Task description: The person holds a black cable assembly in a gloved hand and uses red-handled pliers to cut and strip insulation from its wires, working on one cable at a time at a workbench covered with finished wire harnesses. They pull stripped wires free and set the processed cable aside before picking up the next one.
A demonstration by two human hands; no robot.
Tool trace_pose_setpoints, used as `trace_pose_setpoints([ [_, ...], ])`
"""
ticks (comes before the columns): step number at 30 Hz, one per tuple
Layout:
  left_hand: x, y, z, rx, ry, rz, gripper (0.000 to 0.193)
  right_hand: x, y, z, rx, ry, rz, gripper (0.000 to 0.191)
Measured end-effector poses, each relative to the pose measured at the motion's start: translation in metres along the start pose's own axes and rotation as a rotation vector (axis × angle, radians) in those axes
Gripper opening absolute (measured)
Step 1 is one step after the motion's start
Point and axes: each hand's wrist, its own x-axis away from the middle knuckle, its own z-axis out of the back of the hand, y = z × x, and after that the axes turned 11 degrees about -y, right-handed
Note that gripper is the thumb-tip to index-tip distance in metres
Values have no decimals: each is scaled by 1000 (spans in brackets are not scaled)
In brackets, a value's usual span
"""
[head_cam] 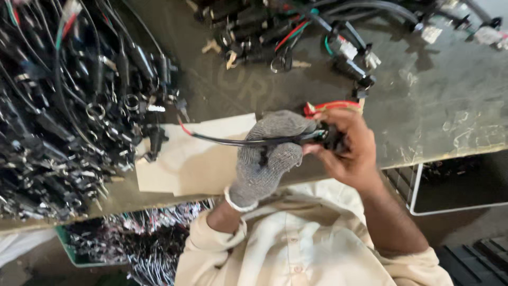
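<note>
Grey-gloved, our left hand (267, 159) clamps the black cable (233, 141) while our bare right hand (349, 151) pinches its connector (330, 139), one harness mid-assembly, the heap of harnesses (69, 106) lying beside us.

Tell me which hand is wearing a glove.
The left hand: it wears a grey knit glove and grips the black cable. The right hand is bare.

Beyond my fingers stretches a worn grey-green tabletop (450, 100), scratched and blotchy under flat, even light. Below its edge to my right stands a white wire rack (418, 196); a green crate (69, 249) sits on the floor (32, 270) at my left.
</note>
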Motion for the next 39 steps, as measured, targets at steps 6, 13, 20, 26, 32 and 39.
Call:
trace_pose_setpoints([
  [6,4,5,24,-74,-76,-106,19,-6,-14,9,232,-218,11,40],
  [13,-2,8,12,-635,-77,-94,28,-1,-8,8,364,-137,133,34],
  [20,-9,7,6,-517,-27,-4,29,2,-11,-4,438,-44,15,38],
  [26,-4,12,8,-345,-146,410,46,6,-5,-1,83,-76,-95,35],
  [32,-4,17,1,-978,-90,26,51,6,4,4,-216,-203,-398,32],
  [39,-6,13,24,-651,-391,-1,38,-7,-3,-1,-216,-284,-169,41],
])
